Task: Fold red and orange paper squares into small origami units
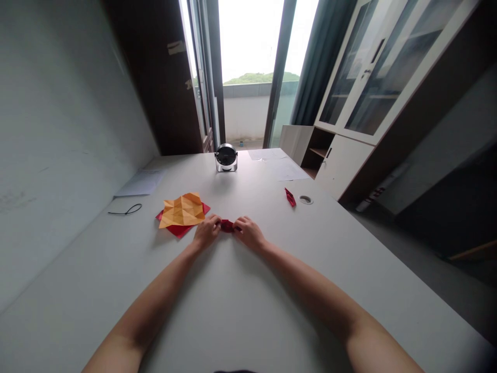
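Between my two hands lies a small piece of folded red paper (pixel 227 226), low over the white table (pixel 233 290). My left hand (pixel 208 229) pinches its left end, and my right hand (pixel 248 231) grips its right end. Fingers cover both ends of the paper, so only its middle shows. Just left of my left hand, a creased orange sheet (pixel 182 210) rests on top of a red sheet (pixel 179 231). Farther off to the right sits a folded red paper boat (pixel 290 197), apart from my hands.
A round black and silver device (pixel 225 157) on a bracket stands at the table's far end. White papers (pixel 142 182) lie at the left edge, beyond a black cable tie (pixel 126 210). More sheets (pixel 287 169) lie far right, near a round table hole (pixel 306 199).
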A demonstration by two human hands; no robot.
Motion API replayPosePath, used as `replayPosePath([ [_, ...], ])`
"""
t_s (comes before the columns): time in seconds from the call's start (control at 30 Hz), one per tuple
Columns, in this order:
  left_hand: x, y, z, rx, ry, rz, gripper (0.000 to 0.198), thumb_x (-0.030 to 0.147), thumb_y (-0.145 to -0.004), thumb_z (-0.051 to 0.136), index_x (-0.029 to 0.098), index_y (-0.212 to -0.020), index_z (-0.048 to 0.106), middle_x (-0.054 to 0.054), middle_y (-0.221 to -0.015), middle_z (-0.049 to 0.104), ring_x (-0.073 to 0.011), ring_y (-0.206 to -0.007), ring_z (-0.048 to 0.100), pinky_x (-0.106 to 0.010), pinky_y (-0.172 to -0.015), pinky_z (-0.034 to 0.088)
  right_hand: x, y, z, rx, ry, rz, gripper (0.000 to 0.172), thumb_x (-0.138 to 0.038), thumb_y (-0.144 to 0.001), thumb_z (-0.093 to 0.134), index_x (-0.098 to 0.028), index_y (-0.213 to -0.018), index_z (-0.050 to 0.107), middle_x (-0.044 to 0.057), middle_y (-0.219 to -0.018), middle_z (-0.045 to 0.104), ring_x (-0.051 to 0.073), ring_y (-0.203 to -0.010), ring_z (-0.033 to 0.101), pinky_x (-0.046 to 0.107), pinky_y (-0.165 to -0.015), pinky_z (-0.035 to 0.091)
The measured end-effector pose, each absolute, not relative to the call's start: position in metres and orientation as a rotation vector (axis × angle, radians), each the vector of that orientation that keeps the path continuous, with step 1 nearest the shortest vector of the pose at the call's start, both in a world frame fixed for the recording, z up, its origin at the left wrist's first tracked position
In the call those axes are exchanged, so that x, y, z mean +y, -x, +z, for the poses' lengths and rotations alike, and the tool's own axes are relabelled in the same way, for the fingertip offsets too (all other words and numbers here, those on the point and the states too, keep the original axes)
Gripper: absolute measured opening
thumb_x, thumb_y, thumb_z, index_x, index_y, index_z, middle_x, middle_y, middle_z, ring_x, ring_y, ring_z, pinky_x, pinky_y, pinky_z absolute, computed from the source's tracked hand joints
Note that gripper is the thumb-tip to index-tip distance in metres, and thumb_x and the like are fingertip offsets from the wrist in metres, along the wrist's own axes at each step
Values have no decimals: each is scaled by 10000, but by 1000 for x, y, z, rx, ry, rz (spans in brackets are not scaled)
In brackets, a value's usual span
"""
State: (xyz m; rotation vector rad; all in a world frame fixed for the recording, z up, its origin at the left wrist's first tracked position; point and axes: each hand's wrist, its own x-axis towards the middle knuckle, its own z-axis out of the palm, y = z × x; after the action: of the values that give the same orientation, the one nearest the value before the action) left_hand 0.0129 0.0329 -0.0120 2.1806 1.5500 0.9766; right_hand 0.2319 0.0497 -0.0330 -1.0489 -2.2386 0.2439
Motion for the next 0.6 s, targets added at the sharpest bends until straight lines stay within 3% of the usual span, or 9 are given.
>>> replayPosePath([
  [0.1, 39, -13, -18, 1407, -1866, 1146, 164, 314, -898, 527, 191, -838, 619, -66, -1039, 664, -177, -851, 619, -293, -752, 483, 48, -234, -29, -2233, 1035, 185, 129, -97, -878, 622, -219, -870, 663, 49, -964, 656, 198, -948, 554, 297, -824, 488],
  [0.23, 45, -12, -23, 1181, -1337, 1272, 224, 388, -866, 550, 178, -788, 555, -48, -830, 659, -155, -707, 593, -290, -665, 485, 46, -238, -22, -2170, 986, 132, 163, -106, -932, 541, -223, -909, 652, 73, -1048, 641, 219, -993, 540, 348, -863, 500],
  [0.3, 48, -9, -22, 1089, -1112, 1308, 226, 398, -842, 567, 181, -793, 532, -53, -824, 668, -153, -681, 601, -299, -649, 501, 45, -240, -18, -2136, 973, 123, 165, -125, -947, 524, -228, -945, 652, 86, -1097, 630, 235, -1020, 539, 379, -879, 505],
  [0.47, 52, 3, -16, 940, -852, 1382, 182, 365, -827, 541, 185, -809, 518, -90, -956, 698, -214, -927, 684, -366, -833, 547, 43, -246, -11, -2043, 977, 137, 157, -159, -957, 511, -235, -967, 649, 100, -1174, 605, 255, -1079, 547, 411, -902, 516],
  [0.6, 48, 8, -9, 941, -913, 1377, 201, 350, -827, 488, 206, -693, 452, -17, -722, 615, -180, -852, 668, -345, -854, 532, 45, -247, -12, -1896, 995, 249, 150, -218, -978, 488, -230, -938, 632, 91, -1140, 627, 236, -1000, 611, 401, -869, 537],
])
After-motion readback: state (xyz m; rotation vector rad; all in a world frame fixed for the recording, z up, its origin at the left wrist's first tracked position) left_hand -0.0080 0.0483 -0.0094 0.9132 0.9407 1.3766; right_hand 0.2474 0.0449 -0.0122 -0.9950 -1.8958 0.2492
